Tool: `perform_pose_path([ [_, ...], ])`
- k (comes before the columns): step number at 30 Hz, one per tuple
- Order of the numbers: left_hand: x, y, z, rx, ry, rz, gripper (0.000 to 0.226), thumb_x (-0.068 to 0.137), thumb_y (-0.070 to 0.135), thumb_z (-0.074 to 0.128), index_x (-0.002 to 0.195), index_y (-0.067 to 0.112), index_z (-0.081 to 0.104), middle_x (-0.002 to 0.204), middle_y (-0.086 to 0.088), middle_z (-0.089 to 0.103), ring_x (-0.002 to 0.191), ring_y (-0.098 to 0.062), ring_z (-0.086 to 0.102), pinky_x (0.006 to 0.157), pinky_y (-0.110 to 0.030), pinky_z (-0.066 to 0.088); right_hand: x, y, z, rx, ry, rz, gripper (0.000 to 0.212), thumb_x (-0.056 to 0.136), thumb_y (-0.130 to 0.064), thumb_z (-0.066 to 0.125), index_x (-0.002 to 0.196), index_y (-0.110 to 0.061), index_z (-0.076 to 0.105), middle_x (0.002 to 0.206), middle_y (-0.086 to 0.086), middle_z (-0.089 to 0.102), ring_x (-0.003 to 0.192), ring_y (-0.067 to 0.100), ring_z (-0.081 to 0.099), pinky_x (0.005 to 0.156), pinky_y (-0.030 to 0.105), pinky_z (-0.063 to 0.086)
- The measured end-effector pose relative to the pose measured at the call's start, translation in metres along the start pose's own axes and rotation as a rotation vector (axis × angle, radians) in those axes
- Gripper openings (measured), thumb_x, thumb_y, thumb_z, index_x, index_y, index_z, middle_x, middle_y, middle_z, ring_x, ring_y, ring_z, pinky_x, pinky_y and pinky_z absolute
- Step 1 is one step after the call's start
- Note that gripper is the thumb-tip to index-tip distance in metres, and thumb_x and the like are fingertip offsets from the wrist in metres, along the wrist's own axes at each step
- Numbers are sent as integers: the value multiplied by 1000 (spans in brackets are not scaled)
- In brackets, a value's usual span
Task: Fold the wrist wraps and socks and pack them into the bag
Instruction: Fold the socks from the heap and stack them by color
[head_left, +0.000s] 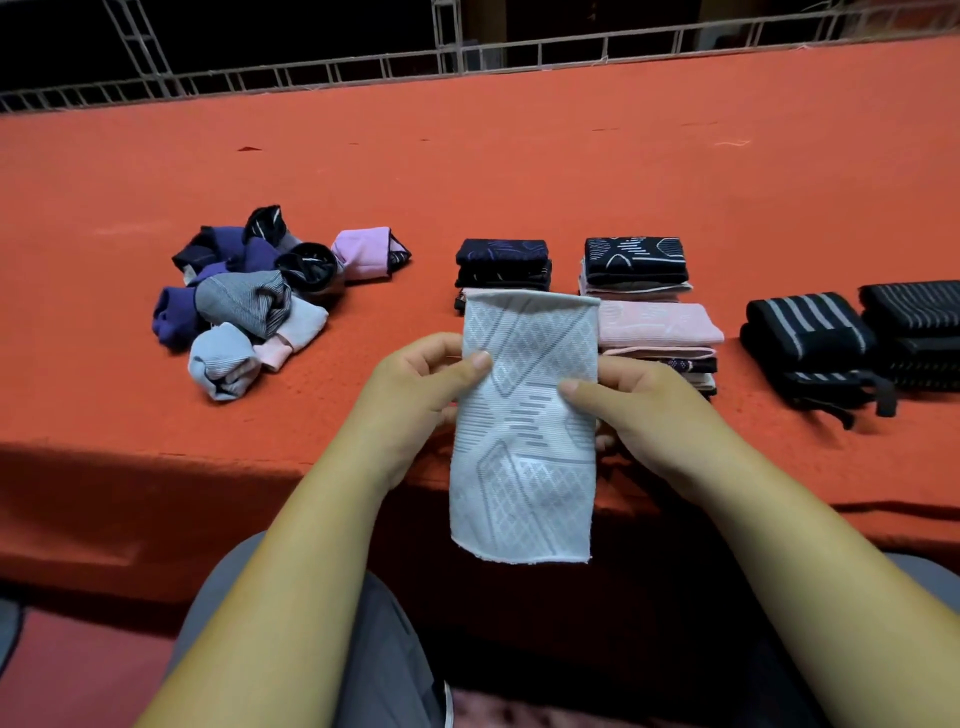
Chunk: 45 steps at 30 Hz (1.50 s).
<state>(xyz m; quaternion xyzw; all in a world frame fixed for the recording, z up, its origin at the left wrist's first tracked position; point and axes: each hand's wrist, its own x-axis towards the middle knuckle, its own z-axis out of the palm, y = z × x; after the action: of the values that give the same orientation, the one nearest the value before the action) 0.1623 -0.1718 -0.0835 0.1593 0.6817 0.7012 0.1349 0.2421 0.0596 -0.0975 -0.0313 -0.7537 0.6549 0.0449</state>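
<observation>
A pale grey patterned sock (524, 447) hangs flat and unfolded above the table's front edge. My left hand (415, 387) pinches its left side with the thumb on top, and my right hand (631, 402) grips its right side the same way. Behind it stand stacks of folded socks: a dark one (503, 262), a dark-topped one (635, 265) and a pink-topped one (657, 332). Folded black wrist wraps with grey stripes (810, 338) lie at the right. No bag is in view.
A loose heap of unfolded socks in purple, grey and pink (244, 301) lies at the left on the orange-red cloth of the table (519, 171). A metal railing (447, 57) runs behind the table. My knees are under the front edge.
</observation>
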Motion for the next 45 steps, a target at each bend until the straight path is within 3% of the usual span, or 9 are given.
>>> perform_pose_path([
  [5,-1,-3,-7,39,-24,-5,26,91,13,78,117,10,76,123,-33,67,106,-31,69,107,-64,49,-2,0,2,14,-1,-34,17,104,-19,66,114,-21,80,106,9,81,82,18,68,72,39,52],
  [10,0,-4,-10,-10,-38,-20,27,96,4,70,123,7,73,128,-26,71,124,-40,67,112,-63,47,-6,-5,5,102,20,-40,27,106,-7,57,119,-19,78,74,-10,70,60,6,60,57,23,48],
  [16,0,-2,-10,-58,-49,-89,19,94,-1,68,103,13,77,104,-12,77,93,-21,72,87,-33,59,-6,-8,5,12,40,-112,48,99,4,52,116,-30,82,119,-16,78,117,1,69,102,26,50],
  [20,-1,0,-7,-116,-51,-136,23,96,-7,58,96,12,71,91,-9,76,75,-14,70,74,-27,60,-7,-4,2,-4,57,-48,49,95,5,44,99,-22,85,108,-6,81,102,11,71,93,30,49],
  [24,1,3,-6,-201,-9,-147,25,102,0,46,99,10,69,98,-15,73,86,-23,72,81,-36,63,-3,2,1,169,-3,-11,38,89,-8,44,96,-10,82,107,14,79,96,28,70,84,40,49],
  [31,-6,-6,-9,82,-159,-184,26,92,23,79,114,10,72,118,-15,78,114,-32,75,102,-46,57,-6,7,3,-69,14,-163,12,91,-10,79,92,-18,70,76,-4,53,66,9,42,64,25,35],
  [37,-12,2,-9,122,-126,-90,22,96,7,74,117,10,70,115,-14,79,109,-33,76,100,-55,59,-6,3,10,199,-36,-61,55,94,-5,77,139,-29,55,116,5,79,107,21,76,96,42,59],
  [41,-13,6,-7,92,-81,-14,26,97,6,73,121,7,67,116,-19,77,112,-39,74,97,-57,59,-9,0,9,32,-71,14,27,100,-29,73,125,-21,75,115,-1,81,107,24,78,95,44,60],
  [45,-14,7,-3,124,-72,-8,26,100,12,71,125,11,64,115,-15,78,106,-34,76,82,-47,60,-10,1,10,85,-50,-9,21,99,-25,75,119,-18,79,112,3,82,104,25,79,91,41,60],
])
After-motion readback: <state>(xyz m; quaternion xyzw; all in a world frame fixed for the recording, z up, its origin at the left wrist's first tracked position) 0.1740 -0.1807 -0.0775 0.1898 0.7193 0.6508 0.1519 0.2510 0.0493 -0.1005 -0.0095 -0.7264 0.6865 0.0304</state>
